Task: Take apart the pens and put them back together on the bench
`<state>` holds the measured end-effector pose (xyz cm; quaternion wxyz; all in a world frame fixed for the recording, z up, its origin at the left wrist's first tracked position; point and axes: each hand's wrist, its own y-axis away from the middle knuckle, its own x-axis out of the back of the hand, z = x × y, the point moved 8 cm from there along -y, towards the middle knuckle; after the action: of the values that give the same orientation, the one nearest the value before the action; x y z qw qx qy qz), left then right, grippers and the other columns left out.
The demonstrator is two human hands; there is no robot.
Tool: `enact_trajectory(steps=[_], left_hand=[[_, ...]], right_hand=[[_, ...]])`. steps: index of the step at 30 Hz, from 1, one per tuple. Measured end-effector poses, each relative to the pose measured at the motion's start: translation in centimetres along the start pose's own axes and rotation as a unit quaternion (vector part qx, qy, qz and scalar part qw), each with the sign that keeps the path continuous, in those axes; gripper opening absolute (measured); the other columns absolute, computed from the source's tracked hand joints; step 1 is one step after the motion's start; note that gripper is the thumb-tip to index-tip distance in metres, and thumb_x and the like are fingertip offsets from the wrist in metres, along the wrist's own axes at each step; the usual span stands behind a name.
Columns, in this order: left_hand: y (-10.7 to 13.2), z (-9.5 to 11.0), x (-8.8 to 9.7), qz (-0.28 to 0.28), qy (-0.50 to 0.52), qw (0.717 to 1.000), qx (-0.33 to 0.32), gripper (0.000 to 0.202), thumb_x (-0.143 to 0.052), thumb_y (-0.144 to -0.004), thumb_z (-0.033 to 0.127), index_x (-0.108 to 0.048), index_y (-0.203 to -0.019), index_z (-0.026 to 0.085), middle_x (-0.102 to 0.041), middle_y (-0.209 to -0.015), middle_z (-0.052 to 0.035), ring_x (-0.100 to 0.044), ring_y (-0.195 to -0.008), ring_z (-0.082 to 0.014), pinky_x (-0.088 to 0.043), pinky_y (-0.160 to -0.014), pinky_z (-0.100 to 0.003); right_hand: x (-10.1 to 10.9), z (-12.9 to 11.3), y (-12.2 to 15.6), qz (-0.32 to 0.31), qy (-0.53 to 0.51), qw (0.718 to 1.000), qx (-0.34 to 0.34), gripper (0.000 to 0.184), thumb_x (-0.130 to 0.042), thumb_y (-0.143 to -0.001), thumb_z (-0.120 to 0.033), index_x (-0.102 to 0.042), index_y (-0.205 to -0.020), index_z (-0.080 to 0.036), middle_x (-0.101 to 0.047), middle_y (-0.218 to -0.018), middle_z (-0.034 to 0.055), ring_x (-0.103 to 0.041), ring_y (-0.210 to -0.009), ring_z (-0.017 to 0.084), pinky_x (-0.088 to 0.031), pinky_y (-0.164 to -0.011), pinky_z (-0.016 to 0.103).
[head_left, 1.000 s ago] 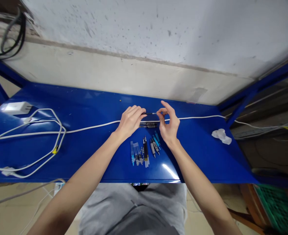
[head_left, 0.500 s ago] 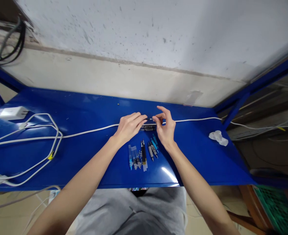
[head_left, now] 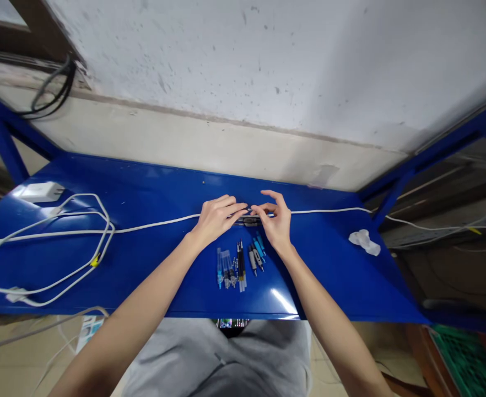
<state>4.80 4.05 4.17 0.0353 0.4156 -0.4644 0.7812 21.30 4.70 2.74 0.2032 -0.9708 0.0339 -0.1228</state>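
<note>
Left hand (head_left: 222,216) and right hand (head_left: 275,219), now drawn closer, pinch a slim pen part (head_left: 249,210), leaving little exposed between them.

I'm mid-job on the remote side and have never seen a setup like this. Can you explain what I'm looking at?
There's no machine here: these are a person's bare left hand and right hand. Every picture comes from one camera worn on the person's head, looking forward and down.

On the blue table, in front of the person, lie clear pen barrels, thin dark refills and grey and blue pen parts. Dark pens lie just below the hands. A white cable runs across behind them, with a white plug at far left and a crumpled white scrap at right.

The fingertips nearly meet; something small seems pinched there, but it's too hidden to identify.
</note>
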Motion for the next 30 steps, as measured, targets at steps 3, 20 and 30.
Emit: enact_trajectory(steps=[3,20,30], left_hand=[[0.0,-0.2,0.2,0.016,0.019,1.0,-0.004,0.027,-0.057,-0.106,0.037,-0.078,-0.101,0.02,-0.072,-0.082,-0.0021,-0.061,-0.073,-0.0139,-0.046,-0.066,-0.027],[0.1,-0.5,0.6,0.091,0.003,0.995,0.041,0.025,-0.059,-0.105,0.035,-0.076,-0.093,0.02,-0.071,-0.081,-0.0035,-0.056,-0.076,-0.0167,-0.045,-0.069,-0.03],[0.0,-0.5,0.3,0.08,0.006,0.996,0.041,0.029,-0.056,-0.106,0.037,-0.078,-0.095,0.021,-0.071,-0.081,-0.0034,-0.056,-0.075,-0.016,-0.046,-0.068,-0.03]], right_hand=[[0.3,0.3,-0.1,-0.003,0.002,1.0,-0.02,0.047,-0.074,-0.091,-0.044,-0.056,-0.129,-0.022,-0.073,-0.07,-0.0043,-0.069,-0.062,0.016,-0.055,-0.068,0.031],[-3.7,-4.5,8.6,-0.362,0.292,0.881,0.085,0.021,-0.072,-0.095,-0.037,-0.078,-0.109,-0.022,-0.069,-0.112,0.0072,-0.058,-0.104,0.023,-0.046,-0.096,0.042],[-4.3,-4.6,8.1,-0.371,0.318,0.87,0.073,0.017,-0.077,-0.093,-0.034,-0.078,-0.105,-0.022,-0.07,-0.108,0.0057,-0.057,-0.105,0.024,-0.041,-0.097,0.042]])
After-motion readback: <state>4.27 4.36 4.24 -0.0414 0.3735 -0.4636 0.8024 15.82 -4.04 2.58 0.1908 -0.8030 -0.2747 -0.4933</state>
